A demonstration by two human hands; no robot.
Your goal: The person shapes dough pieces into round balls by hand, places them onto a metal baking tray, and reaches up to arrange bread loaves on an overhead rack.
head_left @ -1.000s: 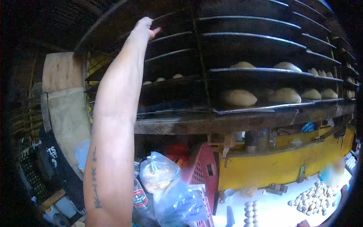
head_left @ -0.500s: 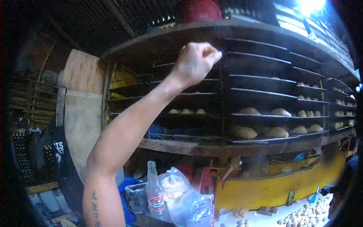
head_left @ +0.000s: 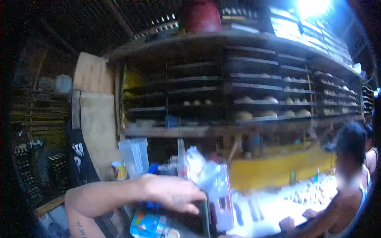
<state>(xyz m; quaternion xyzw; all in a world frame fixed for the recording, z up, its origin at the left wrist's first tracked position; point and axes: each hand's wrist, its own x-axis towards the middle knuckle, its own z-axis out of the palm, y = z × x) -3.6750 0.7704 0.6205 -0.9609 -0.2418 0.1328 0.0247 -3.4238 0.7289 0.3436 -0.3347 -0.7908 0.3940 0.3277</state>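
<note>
My left hand (head_left: 174, 195) reaches across from the lower left, palm down, with the thumb apart from the fingers and nothing visible held in it. Its fingertips are beside the upright edge of a dark container (head_left: 206, 218); whether they touch it is unclear through the blur. Below the hand lies a blue patterned packet (head_left: 147, 225). Just beyond the fingers are plastic bags (head_left: 214, 176) and a glass bottle (head_left: 181, 158). My right hand is out of view.
Racks (head_left: 254, 85) of trays with dough pieces span the back. A clear plastic bin (head_left: 135, 154) stands near a small tub (head_left: 118, 169). At right, a person (head_left: 351, 158) has hands over a white table (head_left: 254, 228) with a dough pile (head_left: 315, 191); another person (head_left: 372, 158) is behind.
My left hand has come down from in front of the racks to the dark container, its curled fingers now spread. The view has shifted, showing people at right and the blue packet below.
</note>
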